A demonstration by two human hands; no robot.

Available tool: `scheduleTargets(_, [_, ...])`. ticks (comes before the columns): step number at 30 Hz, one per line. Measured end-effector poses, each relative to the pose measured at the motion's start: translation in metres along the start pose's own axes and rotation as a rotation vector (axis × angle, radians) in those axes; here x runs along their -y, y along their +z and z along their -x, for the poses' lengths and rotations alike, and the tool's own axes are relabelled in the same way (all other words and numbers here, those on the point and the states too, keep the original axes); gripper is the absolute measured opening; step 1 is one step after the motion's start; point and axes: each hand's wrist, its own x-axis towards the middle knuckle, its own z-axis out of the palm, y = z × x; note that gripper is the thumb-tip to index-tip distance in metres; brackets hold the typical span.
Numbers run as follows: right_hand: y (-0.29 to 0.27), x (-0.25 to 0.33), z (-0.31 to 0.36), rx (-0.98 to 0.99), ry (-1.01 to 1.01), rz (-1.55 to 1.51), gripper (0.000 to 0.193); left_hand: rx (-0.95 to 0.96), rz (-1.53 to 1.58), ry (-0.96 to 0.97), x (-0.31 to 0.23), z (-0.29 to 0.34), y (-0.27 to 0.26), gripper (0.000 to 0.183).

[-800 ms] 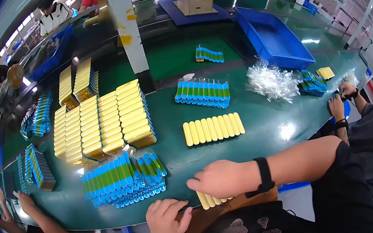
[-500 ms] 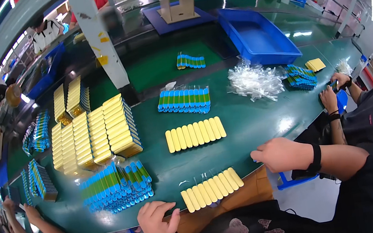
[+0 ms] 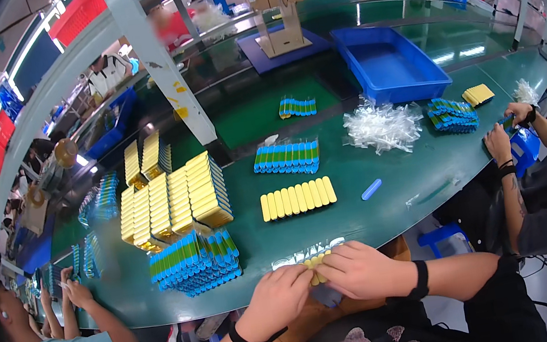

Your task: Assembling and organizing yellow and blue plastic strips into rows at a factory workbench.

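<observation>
At the near edge of the green table (image 3: 391, 203), the left hand (image 3: 280, 299) and the right hand (image 3: 359, 271) are pressed together around a row of yellow cells (image 3: 316, 267), the fingers closed on it from both sides. Another yellow row (image 3: 297, 199) lies further on, with a blue-green stack (image 3: 195, 262) to the left.

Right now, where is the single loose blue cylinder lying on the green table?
In the head view, the small blue cylinder lies right of centre on the green table, between the flat row of yellow cylinders and the clear plastic pile.
</observation>
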Motion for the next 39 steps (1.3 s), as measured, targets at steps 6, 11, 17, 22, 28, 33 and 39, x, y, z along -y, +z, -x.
scheduleTargets(6, [0.019, -0.038, -0.044, 0.156, 0.222, 0.051, 0.009, 0.024, 0.002, -0.168, 0.016, -0.054, -0.009, 0.009])
scheduleTargets(11, [0.057, -0.044, -0.044, 0.1, 0.288, 0.068, 0.011, -0.049, -0.168, -0.198, 0.031, -0.059, 0.02, 0.019])
scheduleTargets(17, [0.067, -0.041, -0.029, 0.029, 0.272, 0.089, 0.012, -0.078, -0.154, -0.206, 0.029, -0.045, 0.038, 0.02])
scheduleTargets(22, [0.061, -0.017, 0.003, 0.0, 0.178, 0.126, 0.019, -0.126, -0.139, -0.199, -0.005, -0.016, 0.046, 0.02])
scheduleTargets(28, [0.02, 0.01, 0.03, -0.013, 0.124, 0.12, 0.047, -0.186, -0.182, -0.168, -0.029, 0.032, 0.043, 0.061])
scheduleTargets(33, [0.009, -0.02, 0.057, -0.116, -0.073, 0.115, 0.033, -0.207, -0.105, 0.089, 0.012, 0.065, 0.026, 0.044])
scheduleTargets(39, [-0.034, -0.026, 0.046, -0.06, -0.262, 0.074, 0.025, -0.24, 0.103, 0.116, 0.011, 0.06, -0.007, 0.028])
